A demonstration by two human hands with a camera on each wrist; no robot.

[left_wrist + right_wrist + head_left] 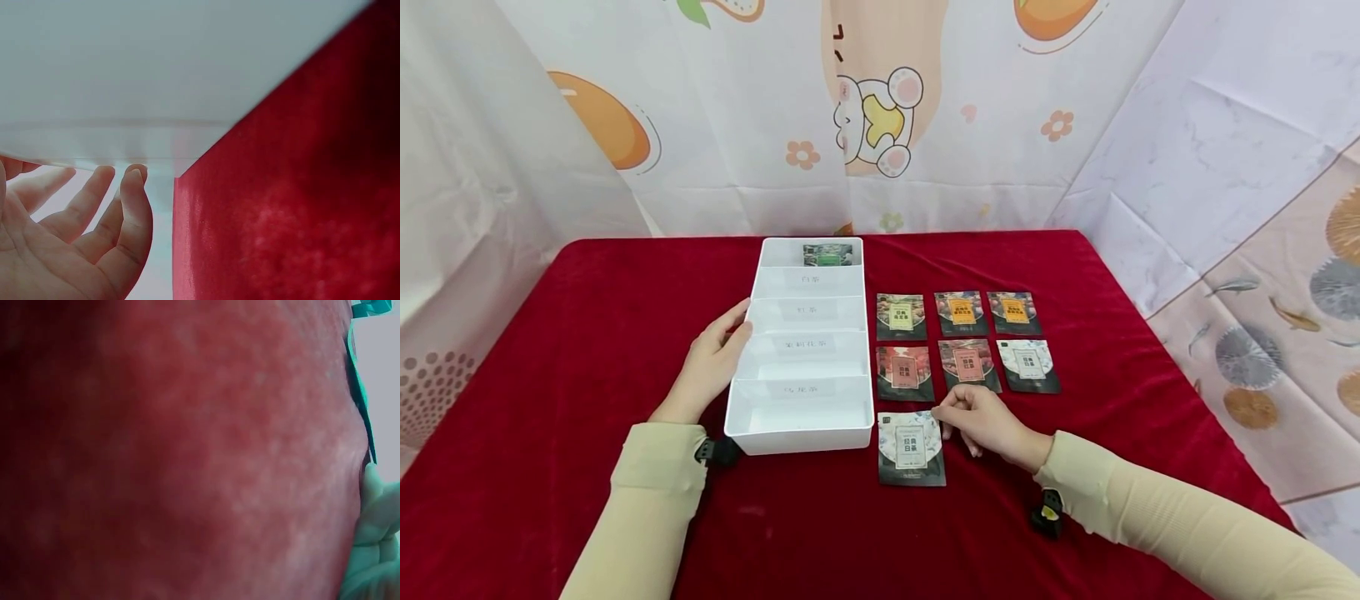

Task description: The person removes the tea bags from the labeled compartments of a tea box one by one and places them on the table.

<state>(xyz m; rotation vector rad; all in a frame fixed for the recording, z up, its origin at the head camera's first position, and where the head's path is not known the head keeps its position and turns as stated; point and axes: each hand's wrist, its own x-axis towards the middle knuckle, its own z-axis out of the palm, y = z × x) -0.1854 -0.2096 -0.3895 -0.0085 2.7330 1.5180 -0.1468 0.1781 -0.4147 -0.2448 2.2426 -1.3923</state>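
Observation:
A white divided box (801, 442) stands left of the middle of the table. My left hand (710, 358) touches its left side; in the left wrist view the fingers (134, 206) are slightly bent, with their tips against the box wall. My right hand (988, 421) pinches the upper right corner of a white and dark grey tea sachet (912, 462), which lies beside the box's front right corner. In the right wrist view only part of that hand (378, 519) shows at the edge. A green sachet (827, 255) sits in the box's far compartment.
Behind the right hand lie two red sachets (905, 375), another white one (1028, 367), a yellow-green one (901, 317) and two orange-labelled ones (959, 313). The box's dividers carry labels (808, 389). A red cloth (775, 533) covers the table; printed curtains (737, 125) hang behind.

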